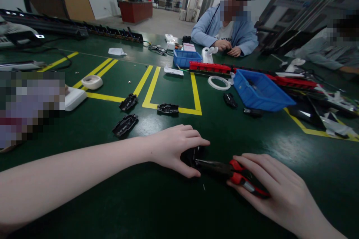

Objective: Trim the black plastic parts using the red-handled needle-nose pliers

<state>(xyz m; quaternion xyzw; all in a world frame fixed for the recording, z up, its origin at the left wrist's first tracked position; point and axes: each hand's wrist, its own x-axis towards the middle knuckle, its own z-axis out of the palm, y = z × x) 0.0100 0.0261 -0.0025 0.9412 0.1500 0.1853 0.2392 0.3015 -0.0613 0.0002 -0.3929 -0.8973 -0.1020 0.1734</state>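
Note:
My left hand [179,147] grips a small black plastic part [193,155] on the green table, thumb on the near side and fingers over the far side. My right hand [276,185] is closed round the red and black handles of a pair of long-nose pliers [217,166]. The tips of the pliers meet the black part; whether the jaws are shut on it, I cannot tell. Just below the tips lies a thin pale sliver [204,186]. Beyond my left hand are several similar black plastic pieces, among them a black shell [125,125] and another shell [167,108].
A blue bin [260,91] stands at the right, with a white ring [219,83] beside it. Red strips [210,67] run behind, near a smaller blue bin [187,58]. Across the table sits a person in a blue jacket [204,26]. A white tape roll [92,81] lies left.

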